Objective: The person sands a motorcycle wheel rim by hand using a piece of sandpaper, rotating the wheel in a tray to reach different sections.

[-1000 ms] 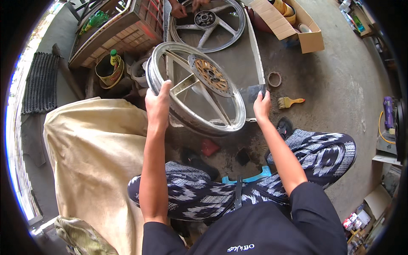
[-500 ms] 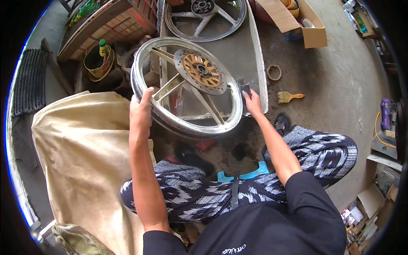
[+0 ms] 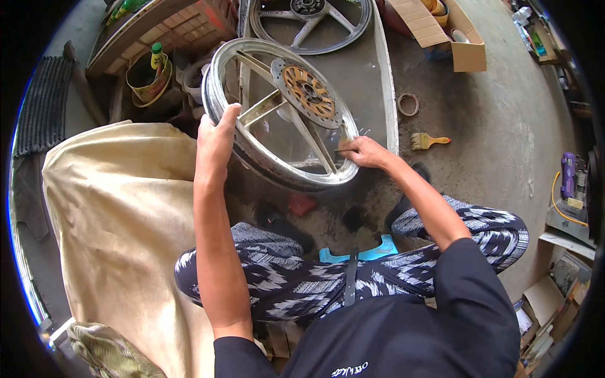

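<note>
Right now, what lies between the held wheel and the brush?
In the head view: the right hand at the wheel, the tray's edge, then floor before the brush.

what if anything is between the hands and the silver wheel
The left hand grips the wheel by its rim with nothing visible between. At the right hand, only the small blurred piece it holds seems to come between; contact is unclear.

A grey, smooth concrete floor, smeared with dark stains toward the middle, spreads rightward to cluttered brown wooden shelving along the rim. A pale, reddish lattice-sided crate stands at upper left; bright white light edges the far left.
</note>
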`<state>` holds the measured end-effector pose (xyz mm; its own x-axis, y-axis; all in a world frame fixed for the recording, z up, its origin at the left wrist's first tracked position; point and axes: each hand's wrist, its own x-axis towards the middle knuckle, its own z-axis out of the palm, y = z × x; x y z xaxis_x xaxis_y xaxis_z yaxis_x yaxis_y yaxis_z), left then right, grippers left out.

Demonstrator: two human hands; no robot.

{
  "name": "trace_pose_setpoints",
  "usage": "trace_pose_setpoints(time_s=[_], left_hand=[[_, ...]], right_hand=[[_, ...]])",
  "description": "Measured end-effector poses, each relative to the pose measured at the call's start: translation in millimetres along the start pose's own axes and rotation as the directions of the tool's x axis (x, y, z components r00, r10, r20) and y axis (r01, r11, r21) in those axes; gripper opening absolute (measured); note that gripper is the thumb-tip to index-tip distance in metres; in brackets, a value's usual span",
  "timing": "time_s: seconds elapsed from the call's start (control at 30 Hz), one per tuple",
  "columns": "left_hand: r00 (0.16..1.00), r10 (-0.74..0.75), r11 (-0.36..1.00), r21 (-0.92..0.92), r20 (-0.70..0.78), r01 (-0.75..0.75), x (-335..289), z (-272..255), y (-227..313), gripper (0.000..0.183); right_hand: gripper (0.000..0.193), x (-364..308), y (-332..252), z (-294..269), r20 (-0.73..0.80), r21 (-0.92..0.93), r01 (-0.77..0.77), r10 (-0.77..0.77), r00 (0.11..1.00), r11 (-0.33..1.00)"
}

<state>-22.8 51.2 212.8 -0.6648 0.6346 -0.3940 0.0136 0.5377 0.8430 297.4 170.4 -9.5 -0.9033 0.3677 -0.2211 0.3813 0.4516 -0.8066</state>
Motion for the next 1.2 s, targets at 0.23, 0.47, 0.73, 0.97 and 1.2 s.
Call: trace_pose_setpoints(time_s=[0.23,0.47,0.73,0.97,1.2], left_hand=[[0.999,0.038,0.989,-0.142,0.025,-0.034,23,0,18,0.040],[0.974,0.216,0.965,-0.165,0.074,-0.202,16,38,37,0.056],[0.951,0.304,0.951,-0.038,-0.055,-0.306,21,60,59,0.043],[0.910,0.414,0.910,0.028,-0.024,-0.413,32,62,69,0.040],[0.904,0.428,0.903,0.040,0.015,-0.428,35,69,74,0.042]], right_hand=[[0.025,-2,-26,49,-0.303,0.186,0.009,0.048,0.952,0.982],[0.026,-9,-11,44,-0.265,0.256,-0.041,0.111,0.958,0.966],[0.030,-8,-26,23,-0.092,0.211,-0.085,0.106,0.990,0.974],[0.028,4,-3,53,-0.335,-0.001,0.061,-0.058,0.940,0.998],[0.024,15,10,52,-0.422,-0.002,0.026,-0.025,0.906,1.000]])
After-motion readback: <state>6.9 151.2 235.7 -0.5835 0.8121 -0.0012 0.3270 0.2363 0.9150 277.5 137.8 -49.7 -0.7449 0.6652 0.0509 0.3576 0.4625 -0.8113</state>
